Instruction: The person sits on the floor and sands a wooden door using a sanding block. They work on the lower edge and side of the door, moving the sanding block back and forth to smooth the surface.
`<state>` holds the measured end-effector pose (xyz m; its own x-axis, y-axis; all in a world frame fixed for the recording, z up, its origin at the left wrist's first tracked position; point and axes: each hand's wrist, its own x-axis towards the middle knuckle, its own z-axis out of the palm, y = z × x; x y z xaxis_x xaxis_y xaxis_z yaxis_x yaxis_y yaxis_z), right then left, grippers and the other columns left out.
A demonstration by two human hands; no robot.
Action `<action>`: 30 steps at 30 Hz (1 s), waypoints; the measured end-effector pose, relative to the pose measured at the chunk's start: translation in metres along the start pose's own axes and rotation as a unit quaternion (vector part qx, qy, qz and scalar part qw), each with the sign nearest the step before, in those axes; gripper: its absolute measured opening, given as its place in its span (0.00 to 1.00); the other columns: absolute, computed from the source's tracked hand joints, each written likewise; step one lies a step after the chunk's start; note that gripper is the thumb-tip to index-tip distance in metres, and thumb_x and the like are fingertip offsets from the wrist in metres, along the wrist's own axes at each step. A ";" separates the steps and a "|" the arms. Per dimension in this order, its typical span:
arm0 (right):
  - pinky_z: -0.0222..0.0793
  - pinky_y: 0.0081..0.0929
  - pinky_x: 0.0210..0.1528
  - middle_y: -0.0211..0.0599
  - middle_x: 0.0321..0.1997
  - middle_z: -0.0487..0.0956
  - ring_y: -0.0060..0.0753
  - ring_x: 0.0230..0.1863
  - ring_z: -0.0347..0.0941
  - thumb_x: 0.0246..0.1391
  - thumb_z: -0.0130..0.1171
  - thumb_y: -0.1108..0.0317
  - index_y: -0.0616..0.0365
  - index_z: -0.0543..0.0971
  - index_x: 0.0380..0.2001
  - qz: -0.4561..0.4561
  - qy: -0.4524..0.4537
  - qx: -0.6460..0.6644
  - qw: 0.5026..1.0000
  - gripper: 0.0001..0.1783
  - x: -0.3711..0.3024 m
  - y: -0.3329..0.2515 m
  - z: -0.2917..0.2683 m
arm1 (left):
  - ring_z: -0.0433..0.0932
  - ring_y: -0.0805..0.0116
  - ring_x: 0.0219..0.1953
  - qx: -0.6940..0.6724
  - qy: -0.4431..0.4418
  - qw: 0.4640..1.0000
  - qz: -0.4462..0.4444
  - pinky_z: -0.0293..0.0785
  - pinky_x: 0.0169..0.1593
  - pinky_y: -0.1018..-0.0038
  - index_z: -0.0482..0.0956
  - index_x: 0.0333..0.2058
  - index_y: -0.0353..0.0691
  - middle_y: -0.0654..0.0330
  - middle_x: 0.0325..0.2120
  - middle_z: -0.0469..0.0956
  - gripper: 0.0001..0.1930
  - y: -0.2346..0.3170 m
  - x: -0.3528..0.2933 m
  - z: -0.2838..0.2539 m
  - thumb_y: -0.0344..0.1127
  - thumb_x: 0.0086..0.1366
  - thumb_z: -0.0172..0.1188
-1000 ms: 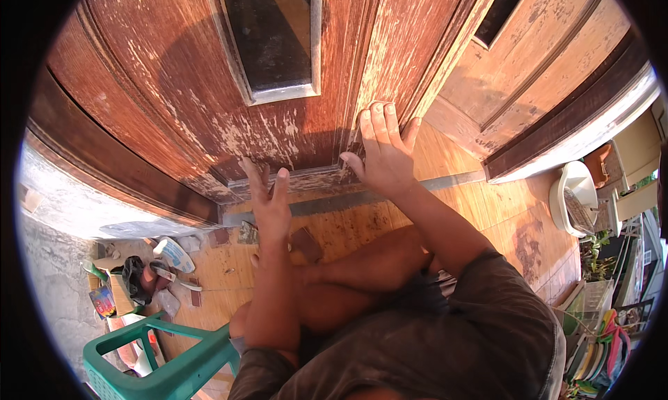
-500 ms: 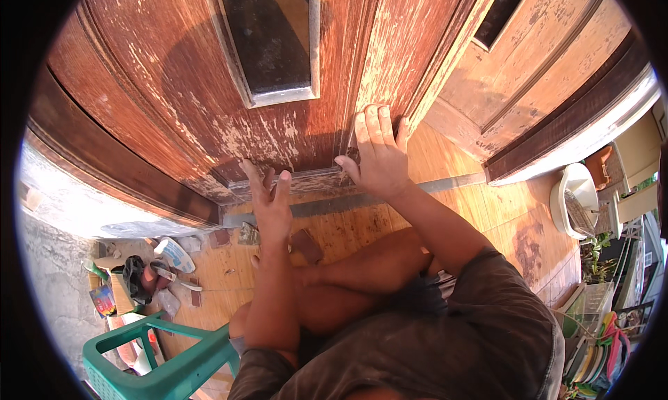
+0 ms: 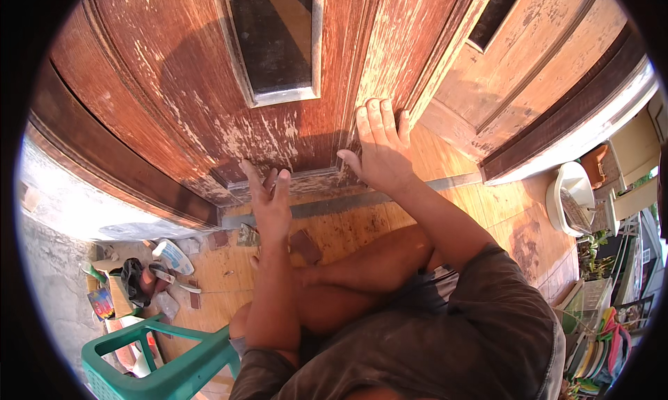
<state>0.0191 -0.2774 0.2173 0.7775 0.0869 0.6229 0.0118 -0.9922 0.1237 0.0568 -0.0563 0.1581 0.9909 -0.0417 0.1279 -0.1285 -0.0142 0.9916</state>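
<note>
A worn red-brown wooden door (image 3: 327, 52) with flaking finish stands in front of me. My right hand (image 3: 386, 153) lies against the lower part of its pale, scraped right stile, fingers stretched upward and thumb out to the left. Near the bottom rail, my left hand (image 3: 271, 208) points toward the door with its fingers apart; I see nothing held in it. Whether its fingertips touch the wood I cannot tell. On the tiles beside my left wrist lie a dark brown flat square piece (image 3: 305, 247) and a small mottled block (image 3: 248, 235).
A green plastic stool (image 3: 167, 365) stands at the lower left. Beyond it, a white container (image 3: 172, 257), a black bag (image 3: 132, 280) and assorted tools lie by the wall. A second door leaf (image 3: 515, 80) is at the right, with a white basin (image 3: 572, 198) farther right.
My right hand has slid slightly up the door stile. My left hand stays in nearly the same place.
</note>
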 end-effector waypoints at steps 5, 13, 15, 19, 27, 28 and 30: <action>0.37 0.75 0.74 0.68 0.77 0.55 0.70 0.79 0.46 0.58 0.62 0.40 0.71 0.58 0.72 -0.004 0.203 -0.052 0.978 0.53 0.090 0.021 -0.065 | 0.71 0.55 0.66 -0.023 -0.008 1.000 -0.013 0.70 0.64 0.67 0.39 0.76 0.33 0.41 0.76 0.47 0.48 -0.001 0.000 -0.002 0.44 0.72 0.63; 0.34 0.76 0.74 0.71 0.76 0.55 0.75 0.78 0.46 0.61 0.59 0.39 0.71 0.59 0.71 0.036 0.065 0.005 0.997 0.51 0.016 -0.011 -0.012 | 0.72 0.56 0.65 -0.035 0.000 0.999 -0.010 0.69 0.65 0.67 0.40 0.76 0.32 0.39 0.73 0.53 0.48 0.004 0.002 -0.004 0.45 0.72 0.64; 0.33 0.77 0.73 0.71 0.76 0.55 0.75 0.78 0.45 0.62 0.58 0.39 0.71 0.58 0.71 0.029 0.033 0.024 0.999 0.51 0.003 -0.014 -0.002 | 0.72 0.57 0.65 -0.007 0.005 1.000 -0.016 0.69 0.65 0.67 0.41 0.76 0.32 0.38 0.73 0.54 0.48 0.005 0.000 -0.004 0.46 0.72 0.64; 0.44 0.79 0.70 0.63 0.75 0.61 0.71 0.76 0.54 0.60 0.58 0.38 0.68 0.66 0.68 0.012 0.214 -0.052 0.975 0.48 0.078 0.012 -0.037 | 0.73 0.57 0.64 -0.010 0.002 1.000 -0.019 0.69 0.65 0.67 0.41 0.76 0.33 0.39 0.73 0.55 0.49 0.006 -0.001 -0.004 0.46 0.71 0.64; 0.34 0.80 0.72 0.75 0.74 0.55 0.78 0.77 0.45 0.61 0.58 0.39 0.76 0.59 0.69 0.037 0.134 -0.007 0.990 0.52 0.037 -0.008 -0.010 | 0.74 0.59 0.63 -0.049 0.010 0.999 -0.017 0.69 0.64 0.68 0.43 0.76 0.33 0.39 0.70 0.62 0.48 0.003 0.003 -0.007 0.47 0.71 0.64; 0.35 0.80 0.72 0.75 0.74 0.57 0.78 0.77 0.46 0.59 0.60 0.38 0.77 0.60 0.69 0.069 -0.002 0.000 0.998 0.53 0.015 -0.014 0.002 | 0.74 0.59 0.63 -0.037 0.010 0.999 -0.021 0.69 0.64 0.68 0.43 0.76 0.33 0.39 0.70 0.61 0.48 0.002 0.003 -0.008 0.47 0.71 0.64; 0.37 0.80 0.72 0.74 0.73 0.58 0.78 0.77 0.47 0.57 0.62 0.38 0.76 0.62 0.68 0.044 0.025 0.020 0.999 0.54 -0.002 -0.017 0.012 | 0.74 0.59 0.63 -0.009 0.011 0.999 -0.032 0.69 0.64 0.68 0.43 0.76 0.33 0.38 0.71 0.60 0.48 0.000 0.002 -0.008 0.47 0.71 0.64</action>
<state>0.0247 -0.2618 0.2047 0.7447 0.0016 0.6674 -0.0295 -0.9989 0.0354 0.0595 -0.0483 0.1582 0.9978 -0.0200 0.0634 -0.0633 0.0027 0.9980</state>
